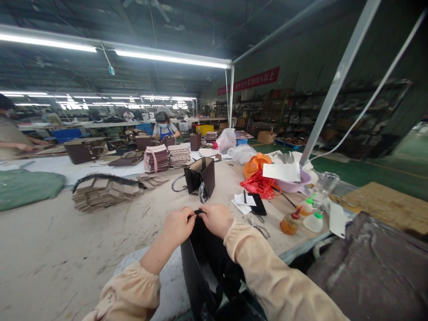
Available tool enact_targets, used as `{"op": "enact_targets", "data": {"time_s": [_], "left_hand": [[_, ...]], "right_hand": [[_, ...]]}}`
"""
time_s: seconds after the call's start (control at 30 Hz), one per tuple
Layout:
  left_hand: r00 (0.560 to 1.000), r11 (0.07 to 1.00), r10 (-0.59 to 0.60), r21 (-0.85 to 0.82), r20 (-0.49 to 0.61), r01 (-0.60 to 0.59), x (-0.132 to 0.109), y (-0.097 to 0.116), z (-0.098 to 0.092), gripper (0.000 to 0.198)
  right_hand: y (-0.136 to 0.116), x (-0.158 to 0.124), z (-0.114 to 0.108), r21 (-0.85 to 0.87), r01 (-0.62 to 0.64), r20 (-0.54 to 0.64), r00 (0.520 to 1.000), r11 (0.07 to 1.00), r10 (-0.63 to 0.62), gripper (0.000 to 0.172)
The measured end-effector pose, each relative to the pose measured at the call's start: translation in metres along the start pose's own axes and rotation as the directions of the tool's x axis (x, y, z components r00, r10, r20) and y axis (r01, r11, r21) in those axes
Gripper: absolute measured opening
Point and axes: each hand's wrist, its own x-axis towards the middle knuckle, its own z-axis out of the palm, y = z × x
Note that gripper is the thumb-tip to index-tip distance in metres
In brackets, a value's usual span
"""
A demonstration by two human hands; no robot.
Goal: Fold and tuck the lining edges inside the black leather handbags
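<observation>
Black bag (pixel 194 272) edge near open tabletop (pixel 87 240)

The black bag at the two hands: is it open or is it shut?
Open: the black bag shows its dark inside from above, while the left hand and right hand pinch its far edge.
</observation>
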Motion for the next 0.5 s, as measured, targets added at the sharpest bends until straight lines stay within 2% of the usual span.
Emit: {"op": "enact_targets", "data": {"time_s": [0.23,0.5], "left_hand": [[1.0,0.999,-0.018,0.044,0.026,0.017,-0.001,0.004,-0.003,0.017],[0.991,0.99,-0.084,0.118,0.106,0.072,0.004,0.004,-0.002,0.019]], "right_hand": [[0.001,0.005,-0.001,0.02,0.07,0.01,0.997,0.997,-0.07,0.03],[-0.003,0.008,-0.012,-0.043,0.079,0.045,0.996,0.996,-0.078,0.027]]}}
